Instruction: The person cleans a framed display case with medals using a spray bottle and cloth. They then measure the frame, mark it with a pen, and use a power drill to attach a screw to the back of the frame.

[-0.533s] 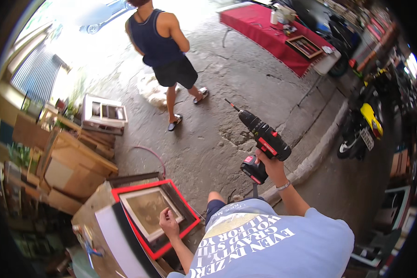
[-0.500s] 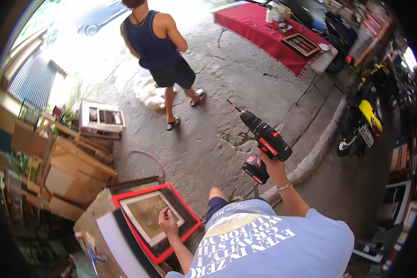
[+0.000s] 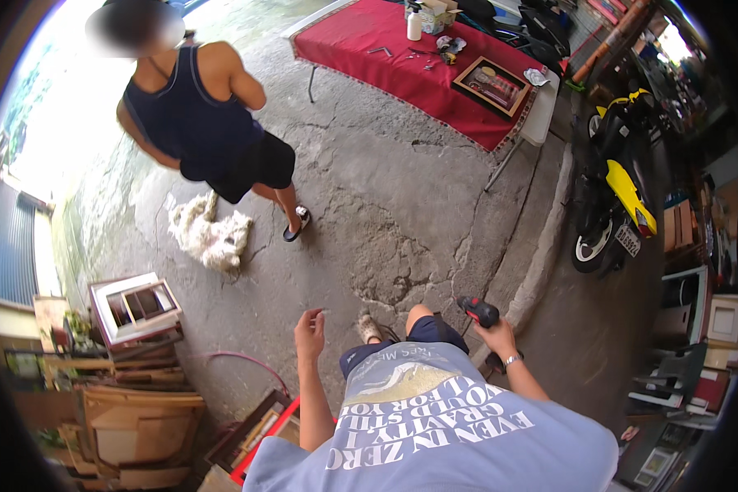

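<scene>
My right hand [image 3: 498, 334] is wrapped round the grip of a black and red cordless drill [image 3: 477, 311], held low beside my right thigh. Its battery end is mostly hidden behind my hand and leg. My left hand [image 3: 309, 332] is raised in front of my left side, its fingers loosely bent and the thumb apart, with nothing visible in it. Below my left forearm, a red-edged picture frame [image 3: 244, 467] shows only in part, the rest cut off by my shirt and the picture's lower edge.
Ahead on the left, a person in a dark tank top [image 3: 196, 115] stands facing away beside white fluffy material [image 3: 209, 234]. A red-covered table [image 3: 369, 49] bears a framed piece [image 3: 492, 86] and a white bottle [image 3: 414, 25]. Frames [image 3: 135, 307], wooden boards [image 3: 143, 426] and a yellow-black motorcycle [image 3: 623, 189] flank the cracked floor.
My left hand has lifted away from the framed picture. The drill has dropped lower and turned in my right hand. My view has swung, and the other person now appears closer.
</scene>
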Available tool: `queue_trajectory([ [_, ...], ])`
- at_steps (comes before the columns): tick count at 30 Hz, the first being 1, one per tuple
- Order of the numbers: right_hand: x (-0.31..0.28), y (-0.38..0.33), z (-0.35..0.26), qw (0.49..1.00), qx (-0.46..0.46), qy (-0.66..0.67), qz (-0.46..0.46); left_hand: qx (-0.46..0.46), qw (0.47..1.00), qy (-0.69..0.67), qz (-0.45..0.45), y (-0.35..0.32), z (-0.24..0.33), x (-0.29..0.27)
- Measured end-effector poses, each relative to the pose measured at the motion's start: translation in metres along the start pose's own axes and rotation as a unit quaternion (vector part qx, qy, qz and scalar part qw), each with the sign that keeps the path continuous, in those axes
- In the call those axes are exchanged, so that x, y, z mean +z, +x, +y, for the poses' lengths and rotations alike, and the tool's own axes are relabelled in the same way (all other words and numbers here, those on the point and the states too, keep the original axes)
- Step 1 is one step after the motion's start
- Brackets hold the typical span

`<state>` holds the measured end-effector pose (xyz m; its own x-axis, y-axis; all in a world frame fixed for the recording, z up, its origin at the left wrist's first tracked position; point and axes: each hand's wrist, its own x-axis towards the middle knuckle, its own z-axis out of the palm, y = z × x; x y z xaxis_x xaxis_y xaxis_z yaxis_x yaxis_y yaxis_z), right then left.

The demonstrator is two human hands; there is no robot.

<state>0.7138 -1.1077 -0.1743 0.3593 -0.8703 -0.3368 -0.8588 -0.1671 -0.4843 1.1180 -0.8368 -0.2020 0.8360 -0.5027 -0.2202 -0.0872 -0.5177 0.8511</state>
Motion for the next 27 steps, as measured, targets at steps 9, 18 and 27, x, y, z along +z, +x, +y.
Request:
queue_trajectory([
  [9,0.003,0.118,-0.014,0.967,0.197,0.122,0.103,0.113,0.970,0.125,-0.177,0.267,0.088,0.119],
  [18,-0.216,0.434,-0.109,0.991,-0.073,0.012,0.114,0.038,0.981,0.062,-0.180,0.458,0.210,0.282],
  [27,-0.358,0.822,-0.193,0.925,-0.175,-0.217,0.259,0.133,0.982,0.061,-0.119,0.714,0.365,0.438],
])
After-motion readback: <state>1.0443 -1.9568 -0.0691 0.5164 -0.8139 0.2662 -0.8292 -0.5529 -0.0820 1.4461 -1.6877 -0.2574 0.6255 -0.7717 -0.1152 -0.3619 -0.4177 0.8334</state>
